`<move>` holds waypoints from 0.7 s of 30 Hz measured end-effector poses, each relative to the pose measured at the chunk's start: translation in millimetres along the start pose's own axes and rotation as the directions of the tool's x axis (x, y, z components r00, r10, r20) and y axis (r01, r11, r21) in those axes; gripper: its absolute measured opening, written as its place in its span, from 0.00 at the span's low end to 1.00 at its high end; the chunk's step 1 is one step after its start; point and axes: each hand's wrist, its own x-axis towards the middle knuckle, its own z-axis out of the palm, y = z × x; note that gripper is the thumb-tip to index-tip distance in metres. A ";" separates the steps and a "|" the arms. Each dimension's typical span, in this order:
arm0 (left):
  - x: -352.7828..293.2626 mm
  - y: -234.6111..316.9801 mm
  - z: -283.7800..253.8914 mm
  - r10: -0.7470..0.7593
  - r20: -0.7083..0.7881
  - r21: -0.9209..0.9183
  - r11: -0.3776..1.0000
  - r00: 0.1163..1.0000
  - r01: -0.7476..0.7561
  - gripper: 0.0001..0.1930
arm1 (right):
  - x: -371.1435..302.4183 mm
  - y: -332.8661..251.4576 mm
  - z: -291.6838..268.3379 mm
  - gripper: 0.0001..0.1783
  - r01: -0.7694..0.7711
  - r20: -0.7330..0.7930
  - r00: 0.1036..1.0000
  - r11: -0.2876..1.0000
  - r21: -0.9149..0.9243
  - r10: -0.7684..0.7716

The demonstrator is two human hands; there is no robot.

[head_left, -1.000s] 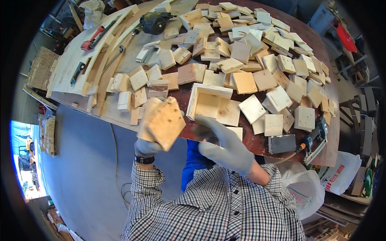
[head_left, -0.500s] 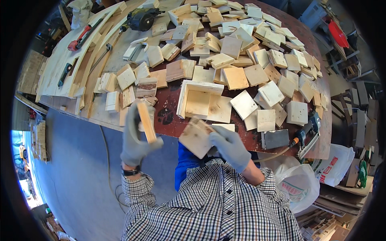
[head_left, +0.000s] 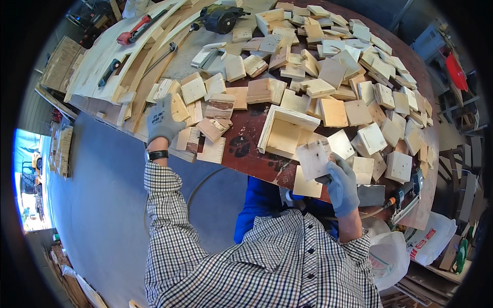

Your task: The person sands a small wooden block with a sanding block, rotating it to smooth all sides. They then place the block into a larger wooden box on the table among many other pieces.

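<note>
My left hand, in a grey glove, reaches to the table's left edge. Its fingers and thumb close around a pale wooden block beside several other blocks. In my gloved right hand is a square wooden board with a rough dark edge, tilted above the table's front edge. Part of that hand's grip is hidden behind the board. Just beyond the board stands an open-sided wooden box, with two walls showing. A flat pale square lies under the held board.
A large heap of wooden blocks covers much of the dark red table. Power tools, a red-handled tool and long boards lie at the far left. A nail gun with a hose and a grey block sit front right.
My left hand has carried a wooden block left, to the blocks at the table's edge. My right hand has moved right and forward with the square board. The view has shifted.
</note>
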 end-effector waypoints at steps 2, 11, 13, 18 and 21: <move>-1.1 -4.8 2.5 0.010 0.025 0.062 0.998 1.000 -0.012 0.52 | 5.8 11.0 8.9 0.29 -0.022 -0.015 1.000 0.998 0.066 0.023; 8.8 -3.4 38.8 0.211 -0.035 0.076 0.975 0.977 -0.208 0.52 | 49.8 30.6 63.9 0.25 -0.020 0.059 0.998 0.990 0.138 0.012; 10.7 3.5 44.6 0.126 0.076 0.105 0.986 0.989 -0.133 0.52 | 59.6 38.7 73.5 0.24 0.032 0.059 0.997 0.994 0.109 -0.039; 3.2 0.0 53.8 0.141 0.093 0.103 0.983 0.986 -0.151 0.52 | 54.1 48.3 63.2 0.28 0.055 0.013 0.998 0.998 0.020 -0.055; 0.3 -6.4 66.6 0.150 0.014 0.055 0.987 0.989 -0.151 0.51 | 48.6 47.0 55.7 0.31 0.118 -0.004 0.993 0.993 0.015 -0.118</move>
